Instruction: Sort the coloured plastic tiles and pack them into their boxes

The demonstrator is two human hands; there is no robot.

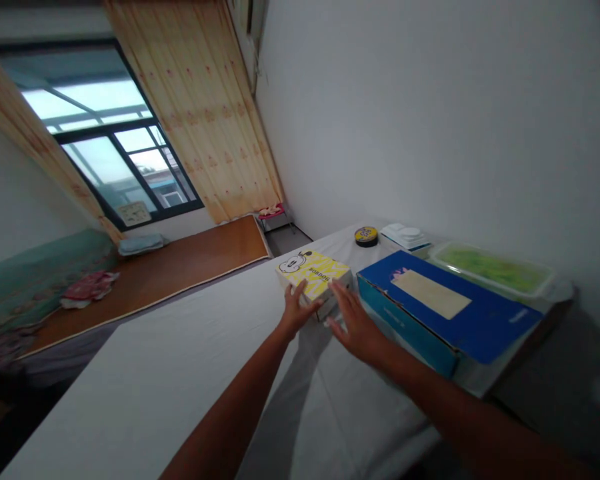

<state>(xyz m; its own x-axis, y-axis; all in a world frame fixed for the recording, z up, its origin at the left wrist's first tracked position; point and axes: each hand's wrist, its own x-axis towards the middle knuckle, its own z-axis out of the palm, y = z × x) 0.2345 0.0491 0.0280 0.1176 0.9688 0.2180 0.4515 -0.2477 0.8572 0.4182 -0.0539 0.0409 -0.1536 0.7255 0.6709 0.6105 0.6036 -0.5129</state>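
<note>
A yellow and white box (316, 272) with a cartoon face printed on it lies on the white sheet (180, 360). My left hand (297, 309) grips the box's near left corner, thumb on top and fingers curled under the edge. My right hand (353, 320) lies flat with its fingers stretched out against the box's near right side, between the box and a large blue box (480, 320).
Beyond the blue box sit a clear tub with a green lid (495, 268), a white container (405, 235) and a round black and yellow tin (366, 235). A white wall runs along the right. A wooden platform (180, 263), curtains and a window lie to the left.
</note>
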